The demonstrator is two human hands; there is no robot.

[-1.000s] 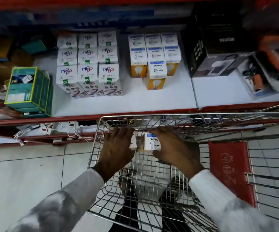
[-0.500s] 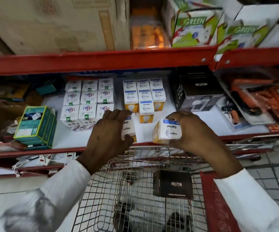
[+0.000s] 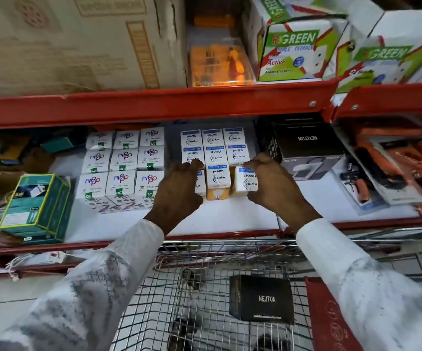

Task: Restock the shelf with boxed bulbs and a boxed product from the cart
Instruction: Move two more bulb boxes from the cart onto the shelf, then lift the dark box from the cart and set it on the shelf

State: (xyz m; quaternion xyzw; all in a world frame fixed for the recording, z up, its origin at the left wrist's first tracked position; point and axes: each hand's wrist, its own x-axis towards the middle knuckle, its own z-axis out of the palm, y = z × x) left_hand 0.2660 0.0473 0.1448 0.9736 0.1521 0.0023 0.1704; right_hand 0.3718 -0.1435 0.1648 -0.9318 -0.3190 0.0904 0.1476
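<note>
While we lean over the cart [image 3: 230, 245], each hand brings one boxed bulb to the front of the Wipro stack [image 3: 215, 145] on the white shelf [image 3: 230, 219]. Our right hand [image 3: 272, 184] pinches a bulb box [image 3: 248, 182] between thumb and fingers just right of the stack's front middle box [image 3: 217, 182], tilted a little, probably so it can slide in flush with that row. Our left hand [image 3: 179, 191] curls over a second bulb box [image 3: 199, 186] just left of that middle box; most of it is hidden, so we cannot tell how firmly we grip. Both go here because the labels match. Below the stack, the black Neuton box [image 3: 261, 298] lies in the cart, its likely place being by the Neuton carton [image 3: 306, 145] right of the stack.
</note>
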